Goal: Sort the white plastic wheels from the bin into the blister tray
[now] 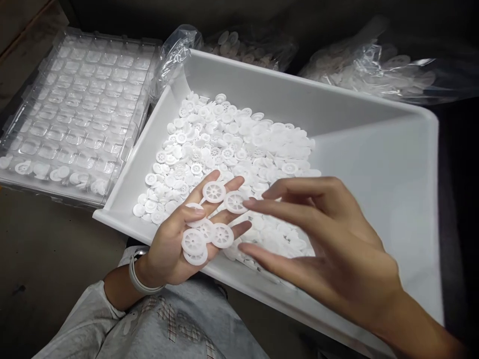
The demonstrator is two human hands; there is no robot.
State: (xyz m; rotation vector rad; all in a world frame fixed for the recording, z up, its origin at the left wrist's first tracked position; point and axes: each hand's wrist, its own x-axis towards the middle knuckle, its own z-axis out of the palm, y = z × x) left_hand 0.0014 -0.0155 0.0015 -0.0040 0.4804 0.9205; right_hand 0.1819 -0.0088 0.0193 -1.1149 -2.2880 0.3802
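Several white spoked plastic wheels [194, 242] lie across the palm and fingers of my left hand [170, 249], which is turned upward with its thumb over one of them. The hand is above the near edge of a large white bin [377, 164]. Loose wheels of the same kind form a heap [224, 139] in the bin. To the right, my right hand [325, 239] has its thumb and fingers apart. One of its fingertips is at the edge of a wheel [235, 202] on the left fingers; whether it touches cannot be made out.
Left of the bin lies a clear plastic tray [80, 104] with rows of pockets. Its nearest row holds small white parts [60, 173]. Clear bags of white parts [389, 70] lie behind the bin, whose raised rim runs between them and my hands.
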